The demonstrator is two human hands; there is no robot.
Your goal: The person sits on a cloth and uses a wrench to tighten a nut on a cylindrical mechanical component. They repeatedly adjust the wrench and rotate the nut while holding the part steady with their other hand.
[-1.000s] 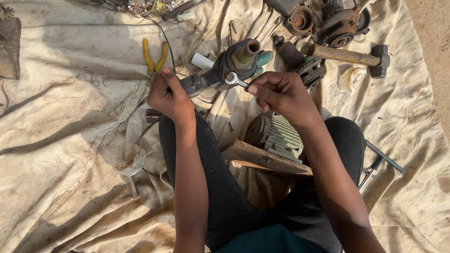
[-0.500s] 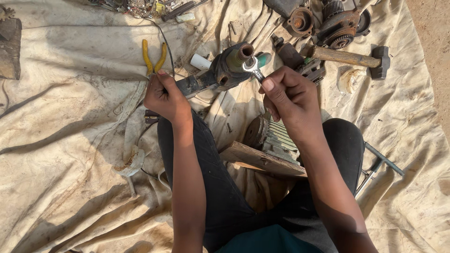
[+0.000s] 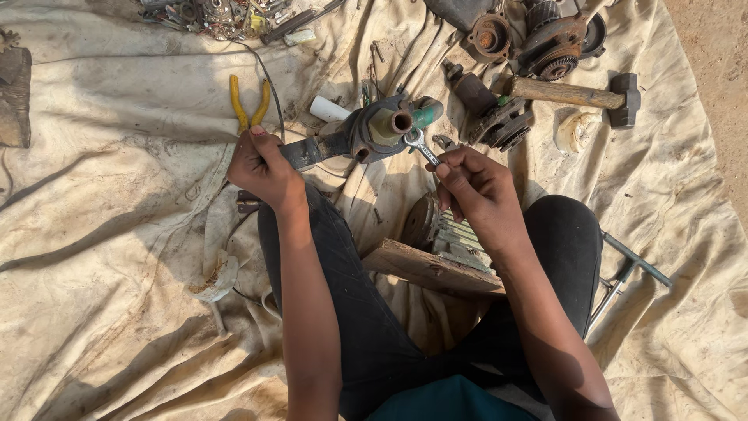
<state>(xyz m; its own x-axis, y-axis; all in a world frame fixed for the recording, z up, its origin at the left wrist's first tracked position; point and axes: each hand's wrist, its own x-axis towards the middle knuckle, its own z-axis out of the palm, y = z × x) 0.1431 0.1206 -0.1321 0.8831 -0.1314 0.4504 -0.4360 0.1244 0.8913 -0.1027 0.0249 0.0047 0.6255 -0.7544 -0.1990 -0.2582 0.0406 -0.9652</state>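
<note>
No packages, labels, signs or screens can be made out anywhere in this view; the small items in the clutter along the top edge are too blurred to identify.

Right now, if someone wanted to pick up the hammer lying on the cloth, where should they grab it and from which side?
Probably by the wooden handle of the hammer, near its free end away from the dark metal head, coming down from above. It lies flat on the cloth with the handle's top bare; motor parts crowd its far side, so fingers close best across the handle from above.
</note>
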